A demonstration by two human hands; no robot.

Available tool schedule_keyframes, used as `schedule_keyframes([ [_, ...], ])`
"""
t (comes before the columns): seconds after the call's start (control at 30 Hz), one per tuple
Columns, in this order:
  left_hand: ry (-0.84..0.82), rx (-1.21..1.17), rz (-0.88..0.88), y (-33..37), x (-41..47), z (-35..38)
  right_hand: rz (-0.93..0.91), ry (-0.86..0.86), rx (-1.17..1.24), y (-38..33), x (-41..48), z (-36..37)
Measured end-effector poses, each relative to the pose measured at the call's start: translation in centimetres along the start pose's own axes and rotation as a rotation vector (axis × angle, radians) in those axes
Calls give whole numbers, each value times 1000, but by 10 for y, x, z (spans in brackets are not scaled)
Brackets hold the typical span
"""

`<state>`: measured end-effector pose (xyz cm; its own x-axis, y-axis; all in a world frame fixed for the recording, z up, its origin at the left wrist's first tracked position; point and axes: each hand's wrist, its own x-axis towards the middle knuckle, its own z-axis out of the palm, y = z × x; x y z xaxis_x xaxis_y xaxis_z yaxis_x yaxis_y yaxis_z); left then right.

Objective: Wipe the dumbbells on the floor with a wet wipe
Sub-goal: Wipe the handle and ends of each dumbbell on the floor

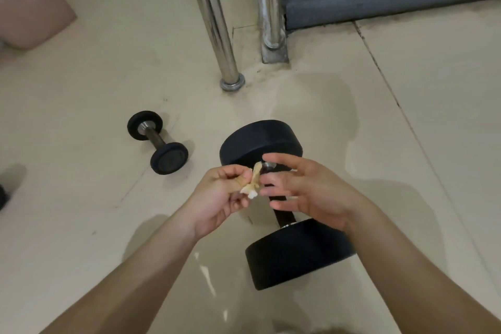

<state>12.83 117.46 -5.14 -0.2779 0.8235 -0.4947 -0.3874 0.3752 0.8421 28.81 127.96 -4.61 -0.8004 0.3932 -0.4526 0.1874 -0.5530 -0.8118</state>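
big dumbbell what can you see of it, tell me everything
The big dumbbell lies on the pale floor: two thick matte black round heads joined by a dark bar with silver collars. One head lies farther off, the other nearer the person. The left hand, pinching a wipe, and the right hand hide the bar's far half; neither plainly touches it.

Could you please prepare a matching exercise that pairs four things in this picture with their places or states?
1. wet wipe
2. small dumbbell
3. large dumbbell
4. right hand

A. on the floor, left of the hands
B. fingers spread
C. crumpled, pinched by the left hand
D. on the floor under both hands

Pairs: 1-C, 2-A, 3-D, 4-B
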Motion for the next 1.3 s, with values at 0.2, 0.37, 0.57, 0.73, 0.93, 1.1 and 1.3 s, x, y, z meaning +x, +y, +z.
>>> schedule_keyframes([
  [0.2,111,54,-1,28,-12,-17,-97,151,54,-3,35,36],
  [0.37,215,209,100,41,-15,-40,-162,92,-78,-16,50,59],
  [0.57,73,43,140,41,-20,-88,-97,-1,-270,-21,81,90],
  [0.73,-25,88,68,49,-10,-135,-73,-31,-320,-22,104,112],
  [0.93,-63,368,10,61,-3,-192,2,-76,-1075,-45,130,159],
  [1.1,-12,282,85,65,9,-231,10,120,-1172,-49,162,201],
  [1.3,-88,-237,116,54,14,-241,130,366,-514,-44,175,241],
])
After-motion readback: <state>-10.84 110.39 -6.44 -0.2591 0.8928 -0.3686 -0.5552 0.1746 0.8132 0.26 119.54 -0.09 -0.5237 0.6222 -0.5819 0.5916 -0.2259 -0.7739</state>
